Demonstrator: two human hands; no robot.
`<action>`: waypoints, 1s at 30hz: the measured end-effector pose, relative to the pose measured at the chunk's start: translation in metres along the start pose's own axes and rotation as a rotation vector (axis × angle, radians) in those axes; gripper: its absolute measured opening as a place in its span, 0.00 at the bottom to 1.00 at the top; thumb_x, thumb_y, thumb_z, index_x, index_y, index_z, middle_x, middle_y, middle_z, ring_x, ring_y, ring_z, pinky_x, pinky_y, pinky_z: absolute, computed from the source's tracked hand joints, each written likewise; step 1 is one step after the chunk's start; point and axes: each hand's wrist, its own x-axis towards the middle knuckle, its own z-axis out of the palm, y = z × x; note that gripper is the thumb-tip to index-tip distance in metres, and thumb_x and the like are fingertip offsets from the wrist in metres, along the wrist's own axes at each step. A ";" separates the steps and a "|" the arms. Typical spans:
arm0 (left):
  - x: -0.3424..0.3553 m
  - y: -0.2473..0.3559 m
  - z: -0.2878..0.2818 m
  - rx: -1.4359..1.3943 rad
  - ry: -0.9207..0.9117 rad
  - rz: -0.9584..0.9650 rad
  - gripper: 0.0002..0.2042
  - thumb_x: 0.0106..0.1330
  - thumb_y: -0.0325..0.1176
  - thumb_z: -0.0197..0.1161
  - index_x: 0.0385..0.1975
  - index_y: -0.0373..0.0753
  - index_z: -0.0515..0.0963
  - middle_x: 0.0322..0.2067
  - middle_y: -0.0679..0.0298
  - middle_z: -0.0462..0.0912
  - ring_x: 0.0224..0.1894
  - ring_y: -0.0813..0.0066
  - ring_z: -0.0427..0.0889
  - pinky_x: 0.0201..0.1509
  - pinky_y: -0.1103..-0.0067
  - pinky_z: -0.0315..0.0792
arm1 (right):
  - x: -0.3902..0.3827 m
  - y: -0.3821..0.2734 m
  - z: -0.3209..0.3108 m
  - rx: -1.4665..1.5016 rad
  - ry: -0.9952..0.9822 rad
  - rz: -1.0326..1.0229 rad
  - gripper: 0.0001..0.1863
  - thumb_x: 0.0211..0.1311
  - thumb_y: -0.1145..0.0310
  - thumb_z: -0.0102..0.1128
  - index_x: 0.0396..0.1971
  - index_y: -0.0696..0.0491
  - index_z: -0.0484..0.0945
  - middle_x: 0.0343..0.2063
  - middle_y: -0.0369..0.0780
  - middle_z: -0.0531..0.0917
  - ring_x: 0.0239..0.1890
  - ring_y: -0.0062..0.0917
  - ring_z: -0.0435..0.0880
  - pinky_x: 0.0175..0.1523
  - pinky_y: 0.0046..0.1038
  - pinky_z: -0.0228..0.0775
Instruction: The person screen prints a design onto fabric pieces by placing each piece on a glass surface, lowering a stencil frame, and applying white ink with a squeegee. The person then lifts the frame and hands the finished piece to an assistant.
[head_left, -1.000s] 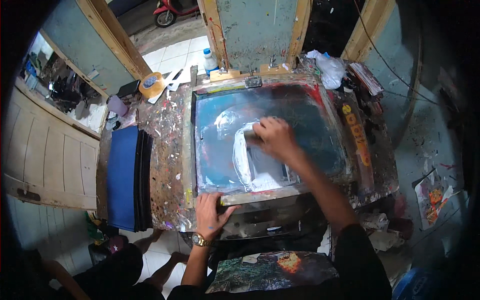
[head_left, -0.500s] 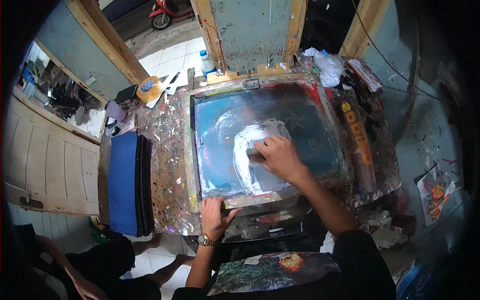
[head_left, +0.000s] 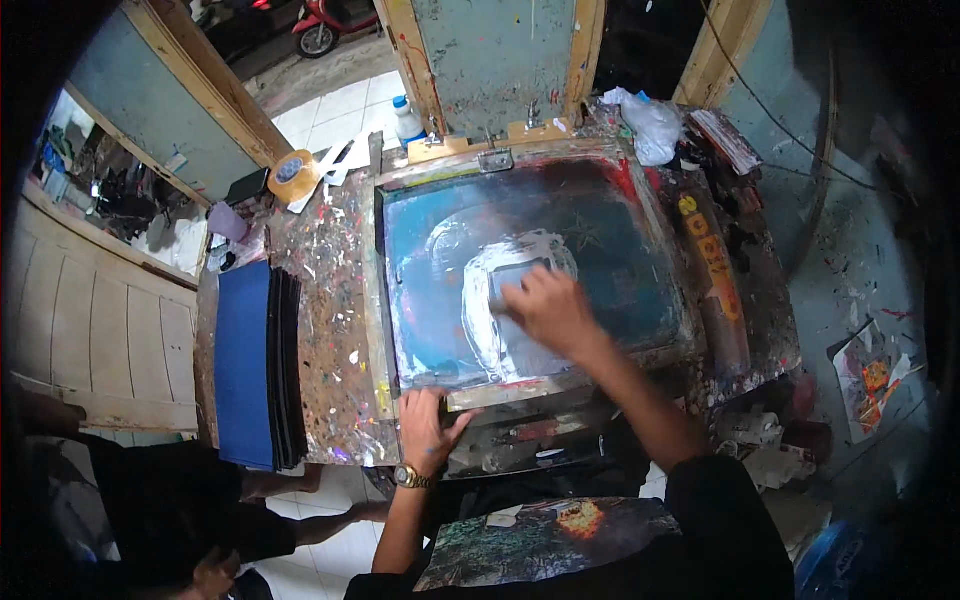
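A wooden-framed printing screen (head_left: 640,290) with blue-grey mesh lies on the table. White ink (head_left: 478,310) forms an arch on the mesh, around a greyish rectangular patch. My right hand (head_left: 552,315), smeared by motion, is over that patch, its fingers closed on a small dark squeegee (head_left: 505,302) that is mostly hidden. At the near left corner of the screen's frame, my left hand (head_left: 425,425) grips the near rail, fingers on top and thumb spread to the right. A gold watch is on the left wrist.
A stack of blue and black sheets (head_left: 245,365) lies to the left. Brown tape (head_left: 292,178), a purple cup (head_left: 228,222) and a bottle (head_left: 407,120) stand farther back. A white plastic bag (head_left: 650,130) lies at the far right. Another person (head_left: 190,510) is at the lower left.
My right hand has shifted slightly with the squeegee, and more of the greyish patch shows beyond it. My left hand keeps its place on the frame. The person at the left has moved.
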 end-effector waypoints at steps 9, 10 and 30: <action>0.002 0.000 -0.002 0.005 0.008 -0.016 0.25 0.51 0.48 0.81 0.39 0.38 0.77 0.31 0.59 0.76 0.37 0.57 0.75 0.47 0.65 0.66 | -0.004 -0.013 -0.023 0.019 -0.085 -0.018 0.13 0.61 0.56 0.69 0.38 0.48 0.81 0.31 0.40 0.83 0.40 0.37 0.84 0.44 0.41 0.75; 0.003 0.001 -0.001 0.008 0.008 -0.010 0.25 0.51 0.48 0.81 0.39 0.38 0.77 0.31 0.59 0.76 0.37 0.57 0.75 0.48 0.65 0.66 | 0.020 0.009 -0.019 -0.037 -0.062 -0.007 0.14 0.60 0.56 0.69 0.39 0.48 0.81 0.32 0.41 0.83 0.41 0.38 0.84 0.45 0.42 0.76; 0.020 0.020 -0.036 0.001 0.078 0.071 0.25 0.50 0.42 0.83 0.40 0.36 0.78 0.31 0.59 0.77 0.35 0.58 0.76 0.43 0.67 0.67 | -0.086 -0.083 -0.064 -0.095 -0.014 0.019 0.29 0.52 0.57 0.73 0.51 0.54 0.75 0.40 0.42 0.76 0.46 0.36 0.78 0.51 0.40 0.68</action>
